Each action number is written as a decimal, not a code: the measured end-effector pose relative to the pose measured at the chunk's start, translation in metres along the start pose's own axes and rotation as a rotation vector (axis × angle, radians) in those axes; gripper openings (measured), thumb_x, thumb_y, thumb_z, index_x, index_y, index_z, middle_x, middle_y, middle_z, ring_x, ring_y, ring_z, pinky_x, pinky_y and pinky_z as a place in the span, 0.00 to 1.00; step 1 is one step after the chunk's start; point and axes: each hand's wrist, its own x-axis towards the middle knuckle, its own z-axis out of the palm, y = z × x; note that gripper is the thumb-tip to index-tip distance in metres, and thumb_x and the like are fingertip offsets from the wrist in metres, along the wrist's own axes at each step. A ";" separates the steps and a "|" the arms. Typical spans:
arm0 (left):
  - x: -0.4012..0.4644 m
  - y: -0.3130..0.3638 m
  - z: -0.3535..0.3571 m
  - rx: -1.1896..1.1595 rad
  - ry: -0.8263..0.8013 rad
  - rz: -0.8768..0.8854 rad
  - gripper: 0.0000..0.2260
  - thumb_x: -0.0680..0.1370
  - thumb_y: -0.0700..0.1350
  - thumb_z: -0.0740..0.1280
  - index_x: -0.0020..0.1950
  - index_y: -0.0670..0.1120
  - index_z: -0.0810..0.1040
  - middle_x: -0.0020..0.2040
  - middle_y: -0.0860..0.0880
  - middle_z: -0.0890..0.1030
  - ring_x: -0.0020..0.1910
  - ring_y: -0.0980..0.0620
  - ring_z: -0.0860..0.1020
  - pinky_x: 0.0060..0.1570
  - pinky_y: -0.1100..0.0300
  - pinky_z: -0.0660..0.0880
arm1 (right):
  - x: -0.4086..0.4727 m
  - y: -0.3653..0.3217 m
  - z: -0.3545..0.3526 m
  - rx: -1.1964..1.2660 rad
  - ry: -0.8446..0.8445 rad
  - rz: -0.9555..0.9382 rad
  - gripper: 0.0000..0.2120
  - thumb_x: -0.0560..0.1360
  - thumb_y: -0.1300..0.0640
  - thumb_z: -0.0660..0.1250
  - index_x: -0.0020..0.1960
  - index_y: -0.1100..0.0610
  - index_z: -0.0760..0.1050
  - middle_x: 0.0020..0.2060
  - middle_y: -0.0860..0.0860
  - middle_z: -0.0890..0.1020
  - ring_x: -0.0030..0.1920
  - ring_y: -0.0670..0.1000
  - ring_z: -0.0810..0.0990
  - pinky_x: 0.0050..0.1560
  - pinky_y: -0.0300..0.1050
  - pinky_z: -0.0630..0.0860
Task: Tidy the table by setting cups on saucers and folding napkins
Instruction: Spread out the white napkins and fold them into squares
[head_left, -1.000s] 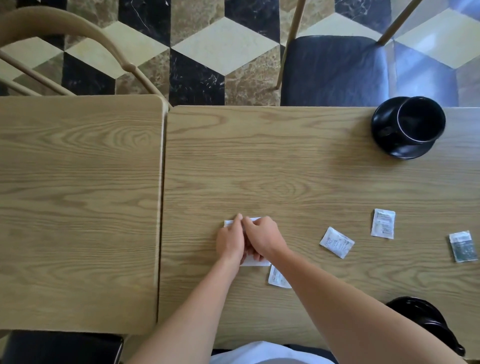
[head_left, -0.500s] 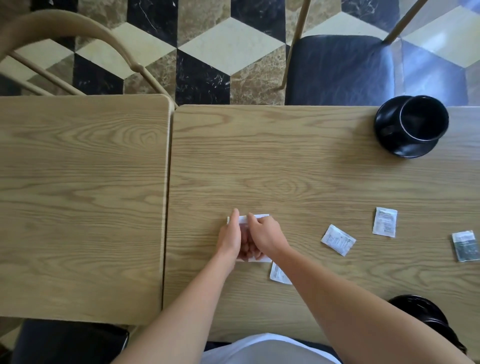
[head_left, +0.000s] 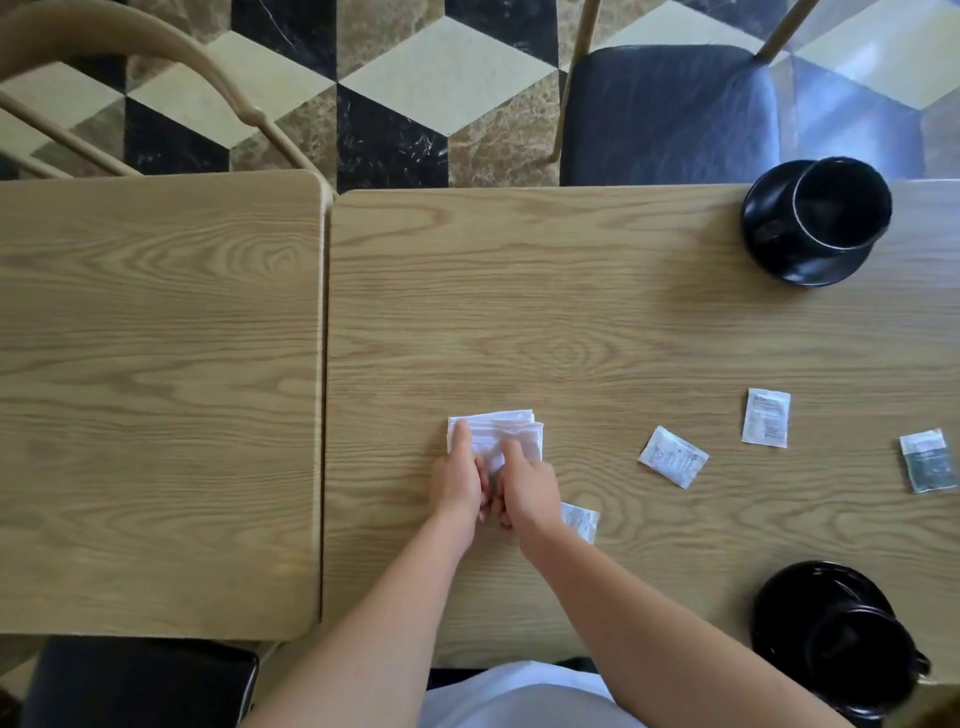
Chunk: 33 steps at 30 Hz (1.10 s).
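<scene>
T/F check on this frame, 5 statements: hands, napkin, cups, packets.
1. Both hands are on the white napkin. True: the left hand and right hand both rest on it.
2. The far black cup sits on a saucer. True.
3. The napkin lies on the left table. False: it lies on the right table, near the seam.
4. Three small packets lie right of the hands, apart from each other. True.
5. The near black cup is white inside. False: it looks black all over.
</scene>
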 end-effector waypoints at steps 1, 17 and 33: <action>0.001 0.002 0.000 -0.008 -0.014 -0.025 0.34 0.79 0.68 0.54 0.19 0.49 0.64 0.19 0.49 0.66 0.16 0.51 0.63 0.19 0.66 0.57 | 0.001 -0.001 0.002 0.016 0.016 0.010 0.18 0.75 0.49 0.59 0.33 0.59 0.73 0.21 0.52 0.74 0.20 0.51 0.71 0.20 0.36 0.65; -0.056 -0.028 -0.003 -0.708 0.158 -0.416 0.14 0.78 0.47 0.62 0.34 0.50 0.64 0.29 0.53 0.63 0.25 0.55 0.59 0.18 0.71 0.54 | 0.020 -0.062 -0.032 -1.375 0.095 -0.776 0.24 0.72 0.44 0.72 0.63 0.53 0.70 0.59 0.50 0.76 0.61 0.56 0.74 0.58 0.52 0.71; -0.108 -0.028 -0.016 -0.526 -0.468 0.040 0.12 0.75 0.48 0.74 0.55 0.43 0.82 0.47 0.44 0.87 0.40 0.49 0.84 0.36 0.58 0.74 | -0.093 -0.011 -0.084 -0.233 -0.031 -0.456 0.07 0.75 0.55 0.73 0.51 0.57 0.80 0.39 0.50 0.83 0.37 0.46 0.82 0.37 0.41 0.74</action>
